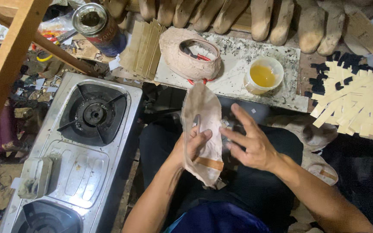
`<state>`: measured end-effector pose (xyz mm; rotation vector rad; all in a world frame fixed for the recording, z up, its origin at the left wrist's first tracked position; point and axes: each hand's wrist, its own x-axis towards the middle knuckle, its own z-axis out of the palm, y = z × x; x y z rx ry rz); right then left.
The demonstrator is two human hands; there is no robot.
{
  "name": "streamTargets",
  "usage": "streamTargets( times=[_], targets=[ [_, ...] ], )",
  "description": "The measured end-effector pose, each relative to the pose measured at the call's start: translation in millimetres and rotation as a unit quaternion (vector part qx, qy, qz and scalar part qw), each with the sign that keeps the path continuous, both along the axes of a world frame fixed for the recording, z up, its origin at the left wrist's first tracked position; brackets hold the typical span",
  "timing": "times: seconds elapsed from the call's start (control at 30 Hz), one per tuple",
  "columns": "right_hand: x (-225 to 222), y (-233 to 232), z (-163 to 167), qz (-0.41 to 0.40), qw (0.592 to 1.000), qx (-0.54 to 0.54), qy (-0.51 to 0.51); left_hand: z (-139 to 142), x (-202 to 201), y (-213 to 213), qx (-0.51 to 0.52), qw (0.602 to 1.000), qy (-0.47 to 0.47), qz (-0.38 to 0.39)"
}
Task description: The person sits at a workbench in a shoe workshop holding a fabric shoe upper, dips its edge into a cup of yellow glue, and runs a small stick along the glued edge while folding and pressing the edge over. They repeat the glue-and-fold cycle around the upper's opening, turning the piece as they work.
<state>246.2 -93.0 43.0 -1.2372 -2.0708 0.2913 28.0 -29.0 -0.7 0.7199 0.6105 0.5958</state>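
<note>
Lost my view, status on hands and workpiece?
Left hand grips beige leather piece. Right hand open, fingers spread beside it. Nothing between them.

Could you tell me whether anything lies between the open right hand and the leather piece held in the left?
Nothing visible does: the right hand hovers beside the leather piece, which the left hand grips.
</note>
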Motion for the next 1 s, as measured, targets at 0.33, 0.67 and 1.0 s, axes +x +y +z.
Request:
streamTargets(
  times=[0.33,0.67,1.0],
  targets=[
    [4.5,2.8,-9.7,0.0,0.999,-0.018,0.032,9.8,-1.2,-5.8,0.007,1.0,0.017,-0.02],
    [4.5,-11.4,-4.8,0.018,0.992,0.101,-0.072,-2.7,3.5,-1.0,0.004,0.995,-0.097,-0.011],
    [-2.1,-24.7,2.0,0.081,0.988,0.107,-0.075,4.0,1.3,2.4,0.007,0.997,-0.067,0.024]
  ],
)
